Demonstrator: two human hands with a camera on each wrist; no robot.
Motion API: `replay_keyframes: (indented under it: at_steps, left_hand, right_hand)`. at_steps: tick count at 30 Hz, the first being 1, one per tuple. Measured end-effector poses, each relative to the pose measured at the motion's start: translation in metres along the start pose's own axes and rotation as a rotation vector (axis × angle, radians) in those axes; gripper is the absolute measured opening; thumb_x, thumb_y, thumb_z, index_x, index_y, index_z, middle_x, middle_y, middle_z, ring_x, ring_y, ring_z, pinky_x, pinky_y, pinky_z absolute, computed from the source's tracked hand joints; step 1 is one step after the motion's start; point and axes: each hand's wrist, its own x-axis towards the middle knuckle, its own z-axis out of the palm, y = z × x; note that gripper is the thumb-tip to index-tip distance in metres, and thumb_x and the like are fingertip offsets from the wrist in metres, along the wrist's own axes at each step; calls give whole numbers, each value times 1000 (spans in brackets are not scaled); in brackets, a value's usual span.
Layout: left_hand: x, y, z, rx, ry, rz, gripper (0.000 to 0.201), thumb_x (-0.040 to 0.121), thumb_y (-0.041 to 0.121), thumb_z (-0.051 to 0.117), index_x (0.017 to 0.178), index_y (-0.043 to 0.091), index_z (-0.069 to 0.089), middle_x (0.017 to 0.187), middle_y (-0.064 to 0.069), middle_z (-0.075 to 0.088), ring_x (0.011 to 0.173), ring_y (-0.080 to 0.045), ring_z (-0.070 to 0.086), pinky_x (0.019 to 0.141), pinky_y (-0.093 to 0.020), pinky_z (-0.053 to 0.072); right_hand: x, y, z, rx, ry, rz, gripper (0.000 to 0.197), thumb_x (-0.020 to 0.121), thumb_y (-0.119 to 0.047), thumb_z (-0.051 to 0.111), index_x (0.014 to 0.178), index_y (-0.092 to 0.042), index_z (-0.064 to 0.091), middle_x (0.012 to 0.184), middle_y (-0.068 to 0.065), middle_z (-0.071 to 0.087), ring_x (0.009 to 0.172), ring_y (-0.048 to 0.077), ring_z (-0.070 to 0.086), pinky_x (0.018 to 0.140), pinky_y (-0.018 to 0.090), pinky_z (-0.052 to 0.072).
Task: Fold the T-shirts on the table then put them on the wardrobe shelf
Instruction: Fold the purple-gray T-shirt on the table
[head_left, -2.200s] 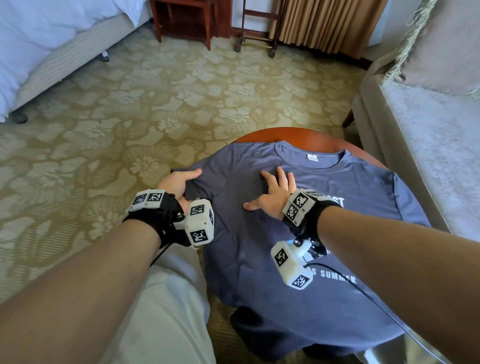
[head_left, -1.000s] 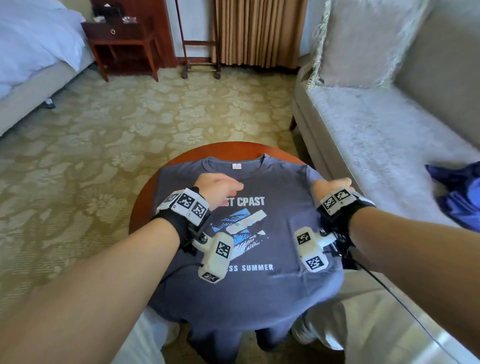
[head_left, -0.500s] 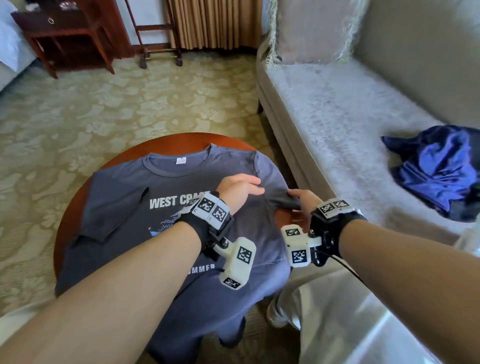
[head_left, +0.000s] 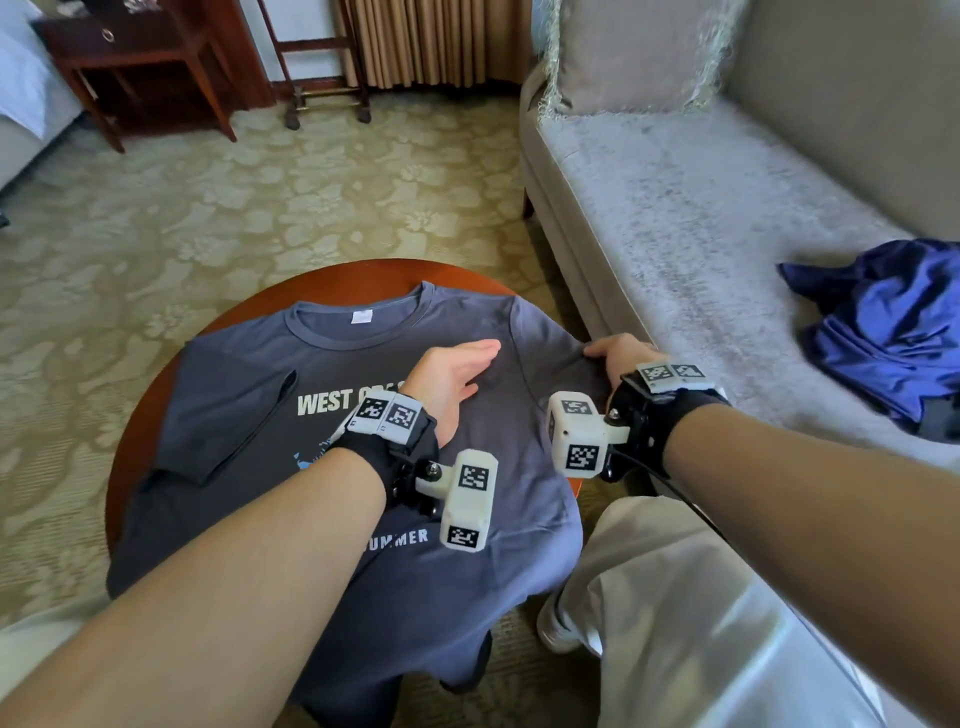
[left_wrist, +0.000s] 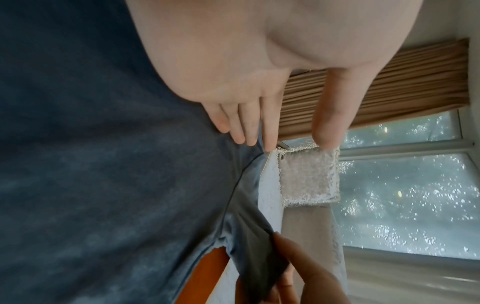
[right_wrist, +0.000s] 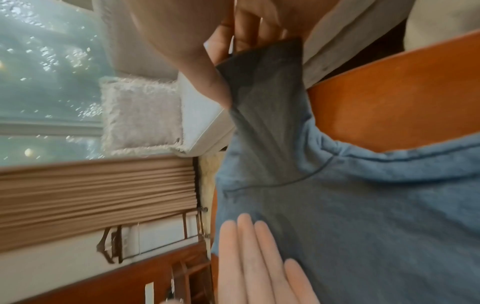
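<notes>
Patterned olive-and-cream carpet (head_left: 218, 208) surrounds a round reddish-brown wooden table (head_left: 332, 283), over which a slate-grey short-sleeved T-shirt with white lettering (head_left: 249, 374) lies face up, collar at the far side and hem hanging over the near edge. Its left sleeve is folded inward across the chest, ending near the printed words. The left hand (head_left: 449, 376) rests on the shirt's upper chest with straight, close-set fingers (left_wrist: 241, 125) — flat against the cloth, grasping nothing. The right hand (head_left: 621, 356) is at the table's right edge, thumb and fingers pinching the hem of the right sleeve (right_wrist: 265, 82); the sleeve is pulled outward and held just off the tabletop, with bare wood showing beneath it in the right wrist view. A pale grey plush sofa (head_left: 675, 208) stands just beside the table on the right, bearing a fringed beige cushion (head_left: 639, 52) at its far end and a crumpled royal-blue garment (head_left: 883, 322) on the seat — well apart from the table. A dark wooden side table (head_left: 130, 57) and pleated tan curtains (head_left: 431, 36) stand along the far wall.
</notes>
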Motion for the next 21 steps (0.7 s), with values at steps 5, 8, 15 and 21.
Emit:
replay_keyframes:
  at_steps: [5,8,15,21]
  left_hand:
    - [-6,9,-6,-182,26,-18,34,97,21,49,129,13,58,141,-4,55,136,-19,43,115,-40,28]
    - [-12,18,-15,-217,30,-20,39,98,26,50,134,15,56,139,0,57,134,-16,46,114,-41,29]
    - [-30,41,-57,-271,74,-6,45,92,38,57,130,14,61,135,3,60,127,-13,51,113,-47,30]
    - [-47,50,-119,-236,263,32,40,90,38,61,122,15,65,125,1,66,119,-15,58,104,-45,42]
  right_hand:
    - [-67,-32,19,-51,314,-397,29,81,-23,48,65,-18,72,61,0,68,54,15,62,55,18,55]
    - [-85,-42,26,-205,282,-464,15,72,-20,54,65,-24,67,64,-9,66,66,15,64,67,25,56]
    - [-132,-40,74,-857,-126,-639,11,76,-16,65,77,-27,68,88,-3,62,79,16,61,64,20,46]
    - [-141,-40,98,-849,-203,-562,19,83,-18,58,88,-11,75,88,7,73,89,25,68,69,27,54]
